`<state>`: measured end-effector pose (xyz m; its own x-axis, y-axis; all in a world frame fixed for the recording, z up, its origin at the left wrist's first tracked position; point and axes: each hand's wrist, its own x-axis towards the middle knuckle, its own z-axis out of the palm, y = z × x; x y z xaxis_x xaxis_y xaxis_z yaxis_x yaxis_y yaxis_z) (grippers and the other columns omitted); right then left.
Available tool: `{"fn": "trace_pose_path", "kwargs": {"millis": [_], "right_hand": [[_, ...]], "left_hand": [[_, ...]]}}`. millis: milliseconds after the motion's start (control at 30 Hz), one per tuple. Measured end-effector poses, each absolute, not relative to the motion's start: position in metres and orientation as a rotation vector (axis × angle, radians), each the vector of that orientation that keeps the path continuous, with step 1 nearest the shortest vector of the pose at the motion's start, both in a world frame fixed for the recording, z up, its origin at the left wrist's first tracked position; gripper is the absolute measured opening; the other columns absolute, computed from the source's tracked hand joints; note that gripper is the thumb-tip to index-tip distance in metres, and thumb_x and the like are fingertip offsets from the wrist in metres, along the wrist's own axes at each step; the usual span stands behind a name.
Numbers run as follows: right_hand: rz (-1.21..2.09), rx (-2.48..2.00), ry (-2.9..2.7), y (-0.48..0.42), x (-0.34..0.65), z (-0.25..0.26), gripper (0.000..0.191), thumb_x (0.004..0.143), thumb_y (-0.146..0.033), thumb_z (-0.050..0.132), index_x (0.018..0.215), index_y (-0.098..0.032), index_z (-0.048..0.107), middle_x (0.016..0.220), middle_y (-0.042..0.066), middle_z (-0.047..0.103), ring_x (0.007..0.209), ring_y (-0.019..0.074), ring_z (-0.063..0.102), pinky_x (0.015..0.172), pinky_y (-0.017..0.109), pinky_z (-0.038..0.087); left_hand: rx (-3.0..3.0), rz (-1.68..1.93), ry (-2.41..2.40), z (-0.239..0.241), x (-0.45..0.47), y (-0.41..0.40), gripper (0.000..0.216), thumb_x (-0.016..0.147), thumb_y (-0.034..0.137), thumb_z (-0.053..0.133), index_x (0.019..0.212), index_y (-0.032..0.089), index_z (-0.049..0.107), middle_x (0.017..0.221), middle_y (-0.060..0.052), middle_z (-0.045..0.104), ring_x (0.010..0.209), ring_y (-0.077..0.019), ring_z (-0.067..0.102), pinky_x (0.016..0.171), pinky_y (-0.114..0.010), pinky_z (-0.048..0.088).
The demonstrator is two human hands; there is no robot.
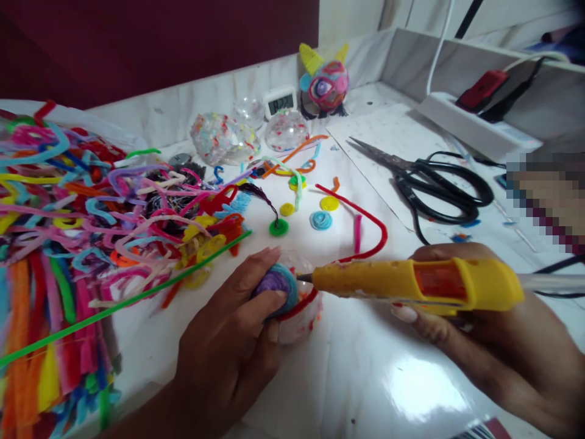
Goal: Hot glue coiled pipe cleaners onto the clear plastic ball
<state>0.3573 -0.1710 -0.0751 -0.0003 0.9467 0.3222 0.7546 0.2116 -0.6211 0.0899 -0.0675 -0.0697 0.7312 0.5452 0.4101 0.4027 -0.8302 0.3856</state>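
Note:
My left hand (233,329) grips a clear plastic ball (297,329) with red bits on it. Its fingers press a coiled purple and blue pipe-cleaner disc (276,289) against the ball's side. A red pipe cleaner (382,231) runs round the ball, and its loose end curves away over the table. In my right hand (484,353) is a yellow glue gun (388,279), its nozzle pointing left at the edge of the disc. Whether the nozzle touches the disc I cannot tell. Small coiled discs, among them a blue one (320,220) and a green one (278,228), lie beyond the ball.
Colourful pipe cleaners (137,225) are heaped on the left. Black-handled scissors (425,180) lie at the right, near a white power strip (479,125). Decorated clear balls (222,137), a small digital clock (280,102) and a horned pipe-cleaner head (325,85) stand along the back.

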Motion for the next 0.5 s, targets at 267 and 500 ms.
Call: {"fn": "trace_pose_path", "kwargs": {"millis": [267,500], "right_hand": [[0.305,-1.488,-1.83,-0.164,0.352,-0.071,0.014,0.089,-0.021,0.06,0.098,-0.028,0.05,0.099,0.0,0.055,0.08,0.0136,0.06,0.067,0.022,0.055],[0.247,-1.464,-1.866,-0.159,0.351,-0.068,0.01,0.09,-0.022,0.056,0.097,-0.026,0.049,0.097,0.001,0.055,0.081,0.0144,0.058,0.068,0.022,0.056]], "left_hand": [[2.607,0.824,0.756,-0.075,0.09,-0.07,0.037,0.086,0.005,0.051,0.119,0.022,0.05,0.149,-0.01,0.046,0.132,-0.0261,0.052,0.109,-0.044,0.047],[2.64,0.802,0.73,-0.073,0.09,-0.069,0.034,0.086,0.004,0.052,0.116,0.018,0.052,0.149,-0.014,0.046,0.132,-0.0259,0.052,0.11,-0.043,0.046]]}}
